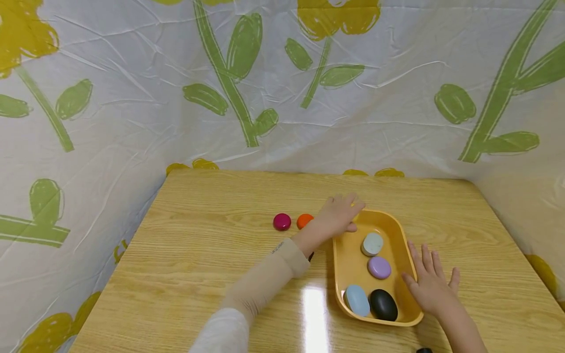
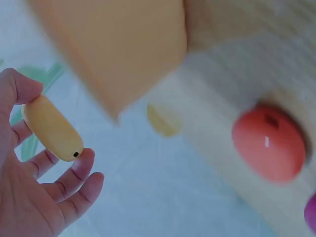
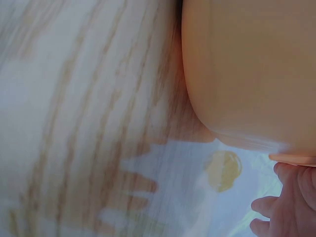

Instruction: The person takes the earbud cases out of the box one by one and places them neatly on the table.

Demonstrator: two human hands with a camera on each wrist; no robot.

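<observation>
Over the left far corner of the yellow-orange tray [image 1: 337, 274], my left hand [image 1: 333, 218] pinches a yellow oval pebble-like piece [image 2: 54, 128] between thumb and fingers. A small dark square mark shows near its end in the left wrist view. My right hand [image 1: 434, 284] lies along the tray's right side, fingers spread and thumb at the rim. Inside the tray sit a pale grey round piece [image 1: 372, 243], a purple one [image 1: 379, 267], a light blue oval [image 1: 357, 300] and a black oval [image 1: 383, 305]. The last two lie side by side at the near end.
Left of the tray, a magenta round piece [image 1: 282, 222] and an orange one [image 1: 304, 221] rest on the wooden table [image 1: 212, 245]. A small black object [image 1: 424, 350] shows at the bottom edge. Behind the table hangs a flower-printed sheet [image 1: 145, 98].
</observation>
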